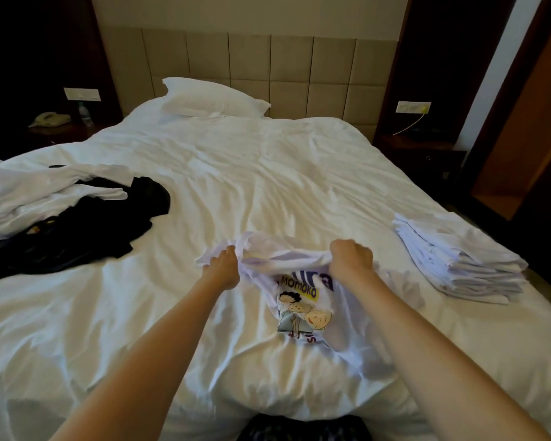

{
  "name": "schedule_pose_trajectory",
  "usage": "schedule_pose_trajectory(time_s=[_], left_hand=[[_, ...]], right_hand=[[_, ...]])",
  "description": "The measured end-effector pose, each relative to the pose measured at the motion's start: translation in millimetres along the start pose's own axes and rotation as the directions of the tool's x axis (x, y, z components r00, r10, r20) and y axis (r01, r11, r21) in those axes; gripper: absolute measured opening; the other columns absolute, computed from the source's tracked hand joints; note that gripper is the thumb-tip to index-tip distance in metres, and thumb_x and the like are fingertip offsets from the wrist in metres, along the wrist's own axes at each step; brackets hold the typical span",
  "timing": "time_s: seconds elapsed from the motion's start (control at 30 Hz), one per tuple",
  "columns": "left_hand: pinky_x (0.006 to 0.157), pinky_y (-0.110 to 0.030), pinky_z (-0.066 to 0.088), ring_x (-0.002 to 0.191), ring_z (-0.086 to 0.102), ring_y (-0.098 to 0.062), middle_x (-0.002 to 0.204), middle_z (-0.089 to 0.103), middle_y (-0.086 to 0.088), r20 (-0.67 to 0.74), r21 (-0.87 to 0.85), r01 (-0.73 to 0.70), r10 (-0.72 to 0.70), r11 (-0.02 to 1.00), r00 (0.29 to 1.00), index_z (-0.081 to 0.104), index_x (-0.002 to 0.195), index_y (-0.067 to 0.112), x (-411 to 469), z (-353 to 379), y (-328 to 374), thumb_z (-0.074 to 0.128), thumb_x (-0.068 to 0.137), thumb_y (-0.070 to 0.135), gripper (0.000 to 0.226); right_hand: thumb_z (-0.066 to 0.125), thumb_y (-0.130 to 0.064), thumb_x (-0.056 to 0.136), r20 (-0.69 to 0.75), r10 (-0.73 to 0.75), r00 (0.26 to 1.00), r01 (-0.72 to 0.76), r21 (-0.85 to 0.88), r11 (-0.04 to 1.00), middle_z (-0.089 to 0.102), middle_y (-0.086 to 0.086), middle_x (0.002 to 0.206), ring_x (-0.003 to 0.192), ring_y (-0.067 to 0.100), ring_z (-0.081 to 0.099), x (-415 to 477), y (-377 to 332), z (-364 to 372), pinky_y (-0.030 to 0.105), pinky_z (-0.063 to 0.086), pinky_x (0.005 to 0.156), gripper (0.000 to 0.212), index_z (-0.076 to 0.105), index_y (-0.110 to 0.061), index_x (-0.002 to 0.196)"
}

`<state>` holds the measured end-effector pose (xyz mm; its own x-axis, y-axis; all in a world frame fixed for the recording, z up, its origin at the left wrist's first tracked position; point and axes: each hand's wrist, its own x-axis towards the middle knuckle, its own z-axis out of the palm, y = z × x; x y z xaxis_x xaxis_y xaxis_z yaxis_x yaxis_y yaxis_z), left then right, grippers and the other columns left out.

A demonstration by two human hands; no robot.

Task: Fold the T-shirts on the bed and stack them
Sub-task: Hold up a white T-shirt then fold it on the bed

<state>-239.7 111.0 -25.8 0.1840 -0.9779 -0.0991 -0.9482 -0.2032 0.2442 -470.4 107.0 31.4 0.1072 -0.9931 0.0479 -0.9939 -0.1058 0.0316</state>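
A white T-shirt with a cartoon print [299, 307] lies crumpled on the white bed [236, 173] just in front of me. My left hand [223, 265] grips a bunched fold of its cloth at the upper left. My right hand [350, 257] clutches the fabric at the upper right, fingers curled round it. The stretch of shirt between the hands is lifted a little off the bedding. A stack of folded white T-shirts [458, 259] sits at the bed's right edge. A loose heap of white T-shirts [45, 189] and black T-shirts [86, 230] lies on the left.
A white pillow [210, 97] lies at the head of the bed before the padded headboard [268, 68]. A dark nightstand with a phone [50, 119] and a bottle [85, 114] stands at the left. Another nightstand [423, 148] stands at the right.
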Motion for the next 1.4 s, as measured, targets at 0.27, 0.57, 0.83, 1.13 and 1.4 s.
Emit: schedule_pose_trajectory(time_s=[0.27,0.57,0.83,1.13,1.4], left_hand=[[0.102,-0.039,0.031,0.13,0.037,-0.027,0.15,0.027,0.001,-0.137,0.243,-0.223,0.261,0.944,0.955,0.019,0.147,0.027,32,-21,55,0.056,0.091,0.018,0.068],[0.099,-0.037,0.038,0.133,0.035,-0.032,0.15,0.029,-0.013,0.178,-0.353,-0.271,0.348,0.896,0.92,0.02,0.148,0.017,62,-40,93,0.039,0.086,-0.008,0.069],[0.091,-0.025,0.038,0.121,0.048,-0.029,0.134,0.048,-0.016,0.199,-0.284,-0.217,0.279,0.934,0.939,0.04,0.135,0.005,75,-1,85,0.041,0.091,-0.004,0.046],[0.072,-0.019,0.037,0.083,0.052,-0.018,0.077,0.056,0.001,0.062,-0.206,-0.245,0.263,0.947,0.963,0.06,0.118,0.008,78,2,79,0.053,0.085,-0.002,0.034],[0.105,-0.033,0.033,0.129,0.04,-0.025,0.141,0.043,-0.006,0.055,-0.073,-0.306,0.31,0.949,0.949,0.038,0.141,0.018,75,-8,82,0.034,0.091,-0.005,0.055]], right_hand=[[0.046,0.004,0.084,-0.333,0.092,0.938,-0.069,0.081,0.994,0.057,0.004,0.104,0.074,0.024,0.048,-1,51,-18,0.028,0.028,0.064,0.025,0.052,-0.01,0.104],[0.044,-0.006,0.088,-0.267,0.027,0.963,-0.049,-0.076,0.996,0.058,0.002,0.084,0.069,0.024,0.044,7,77,-24,0.028,0.025,0.056,0.027,0.04,-0.01,0.115],[0.05,-0.006,0.083,0.406,-0.035,0.913,-0.122,0.354,0.927,0.05,0.006,0.102,0.089,0.022,0.049,26,95,2,0.024,0.035,0.057,0.045,0.039,-0.01,0.127],[0.05,0.004,0.082,0.073,0.088,0.993,-0.091,0.045,0.995,0.056,0.007,0.092,0.08,0.025,0.048,24,117,-1,0.024,0.024,0.047,0.016,0.056,-0.009,0.089],[0.067,-0.006,0.075,0.175,0.066,0.982,-0.141,0.463,0.875,0.063,0.014,0.086,0.071,0.018,0.051,22,111,-18,0.025,0.035,0.052,0.02,0.067,-0.002,0.094]])
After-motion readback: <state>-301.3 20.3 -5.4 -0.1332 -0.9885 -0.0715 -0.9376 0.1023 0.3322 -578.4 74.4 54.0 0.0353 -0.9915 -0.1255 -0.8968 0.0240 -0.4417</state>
